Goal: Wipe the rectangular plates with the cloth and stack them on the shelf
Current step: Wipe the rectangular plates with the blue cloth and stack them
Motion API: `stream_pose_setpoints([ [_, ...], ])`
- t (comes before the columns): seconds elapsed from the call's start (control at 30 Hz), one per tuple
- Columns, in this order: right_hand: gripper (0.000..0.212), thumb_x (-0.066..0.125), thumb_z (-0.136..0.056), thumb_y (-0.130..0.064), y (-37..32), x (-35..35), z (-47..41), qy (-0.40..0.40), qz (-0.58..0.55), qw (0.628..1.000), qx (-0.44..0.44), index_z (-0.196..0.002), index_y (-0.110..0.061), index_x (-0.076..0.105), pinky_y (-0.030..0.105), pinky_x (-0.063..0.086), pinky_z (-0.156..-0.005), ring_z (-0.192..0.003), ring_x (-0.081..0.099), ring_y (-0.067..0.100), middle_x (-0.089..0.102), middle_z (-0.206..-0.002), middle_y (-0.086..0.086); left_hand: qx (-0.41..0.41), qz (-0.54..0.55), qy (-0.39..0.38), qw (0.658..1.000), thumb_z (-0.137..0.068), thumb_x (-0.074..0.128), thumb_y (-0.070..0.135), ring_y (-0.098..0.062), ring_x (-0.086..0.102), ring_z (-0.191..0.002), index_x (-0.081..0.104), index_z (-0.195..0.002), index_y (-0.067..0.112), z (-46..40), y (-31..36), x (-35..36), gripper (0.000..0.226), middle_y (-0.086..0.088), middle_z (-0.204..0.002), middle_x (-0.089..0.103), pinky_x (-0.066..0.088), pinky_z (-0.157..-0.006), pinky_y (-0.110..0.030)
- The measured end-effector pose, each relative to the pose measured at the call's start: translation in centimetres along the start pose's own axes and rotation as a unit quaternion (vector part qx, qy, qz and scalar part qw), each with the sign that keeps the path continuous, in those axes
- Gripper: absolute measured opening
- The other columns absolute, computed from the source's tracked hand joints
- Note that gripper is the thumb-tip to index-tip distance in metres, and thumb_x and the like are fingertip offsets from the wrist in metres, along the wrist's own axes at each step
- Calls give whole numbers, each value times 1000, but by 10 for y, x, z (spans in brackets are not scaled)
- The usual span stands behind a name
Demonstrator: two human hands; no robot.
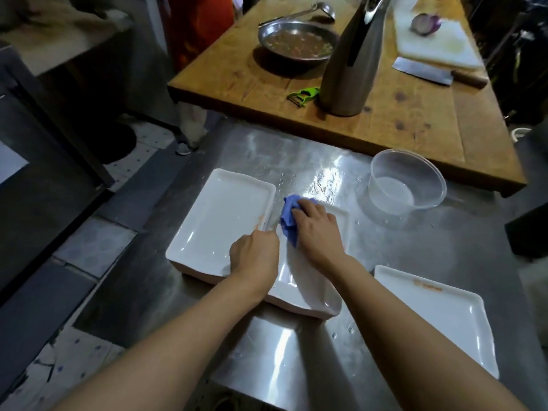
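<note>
- Surroundings: clear plastic bowl (406, 183) on wet steel counter (296, 351); wooden table (385, 114) behind carries peeler (304, 96), cleaver (439, 73), metal flask (351, 63).
- Writing: faint orange marks on right plate (439, 318), unreadable.
- Right hand (315, 228) grips blue cloth (289, 218) on middle plate (299, 289).
- Left hand (255, 256), fingers curled, holds that plate's edge beside left plate (219, 221).

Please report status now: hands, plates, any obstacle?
Right hand grips blue cloth on middle plate. Left hand holds its edge. No obstacle visible.
</note>
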State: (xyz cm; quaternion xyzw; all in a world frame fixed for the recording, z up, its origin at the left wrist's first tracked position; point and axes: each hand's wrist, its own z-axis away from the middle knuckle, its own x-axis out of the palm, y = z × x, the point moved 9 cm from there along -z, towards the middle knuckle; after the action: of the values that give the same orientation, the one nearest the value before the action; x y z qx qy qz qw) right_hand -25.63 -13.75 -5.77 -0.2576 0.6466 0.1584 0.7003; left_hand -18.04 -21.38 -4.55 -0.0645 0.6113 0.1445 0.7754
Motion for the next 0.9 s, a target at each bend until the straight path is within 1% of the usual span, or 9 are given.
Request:
stream_pose_setpoints([
  [0.1,34,41,-95,-23,10,-3,2,9,15,1000,3,-125,-14,53,35,27,-93,-126,35,21,37,-141,2,-3,-24,-3,1000,-94,51,13,-27,61,-97,57,-112,12,-2,3,2,19,-9,-108,64,38,-67,-29],
  [0.3,29,42,-92,-23,59,-13,24,23,49,996,75,-113,-14,60,31,27,-90,-121,39,17,41,-135,0,-17,-15,0,1000,-87,57,9,-27,62,-93,58,-106,13,-1,2,2,20,-8,-103,65,37,-64,-28],
  [0.47,31,36,-97,-26,42,-12,41,11,30,998,56,-117,-10,55,30,30,-93,-118,42,23,45,-131,5,-12,-2,11,1000,-86,61,14,-27,62,-92,58,-105,12,1,4,0,19,-8,-102,65,37,-64,-28],
  [0.53,28,39,-96,-23,29,-11,64,2,10,999,31,-108,-7,58,31,31,-90,-112,45,26,50,-124,8,-11,-3,10,1000,-85,61,13,-29,61,-95,59,-105,12,2,5,-1,20,-9,-103,64,36,-66,-29],
  [0.6,18,51,-89,-15,10,-17,90,18,-31,999,8,-94,-2,63,35,39,-82,-102,53,30,57,-109,14,-10,-3,8,1000,-85,60,12,-31,61,-98,59,-105,10,2,5,-1,20,-11,-106,63,35,-67,-30],
  [0.7,12,57,-80,-8,-15,-18,120,2,-54,999,-9,-86,-5,67,30,43,-74,-97,56,28,60,-99,11,-3,-7,13,1000,-89,55,11,-32,60,-100,58,-107,9,4,4,-1,18,-12,-108,63,35,-68,-30],
  [0.73,13,57,-80,-8,-20,-15,128,-5,-57,998,-16,-87,-6,68,30,44,-74,-98,56,27,60,-100,10,0,-8,14,1000,-90,54,11,-32,60,-101,58,-107,9,5,4,-1,18,-12,-108,63,36,-69,-30],
  [0.83,22,49,-88,-19,-15,-4,133,-53,-59,997,-14,-101,-9,64,32,41,-85,-112,47,24,53,-119,6,8,4,19,1000,-90,54,9,-32,61,-99,55,-110,8,12,1,-1,20,-13,-107,63,41,-71,-32],
  [0.9,27,48,-92,-30,-2,-5,120,-46,-49,998,2,-105,-10,61,30,37,-88,-117,43,22,49,-123,4,23,25,20,999,-87,54,7,-31,60,-94,51,-111,8,17,0,-1,24,-12,-104,62,42,-70,-32],
])
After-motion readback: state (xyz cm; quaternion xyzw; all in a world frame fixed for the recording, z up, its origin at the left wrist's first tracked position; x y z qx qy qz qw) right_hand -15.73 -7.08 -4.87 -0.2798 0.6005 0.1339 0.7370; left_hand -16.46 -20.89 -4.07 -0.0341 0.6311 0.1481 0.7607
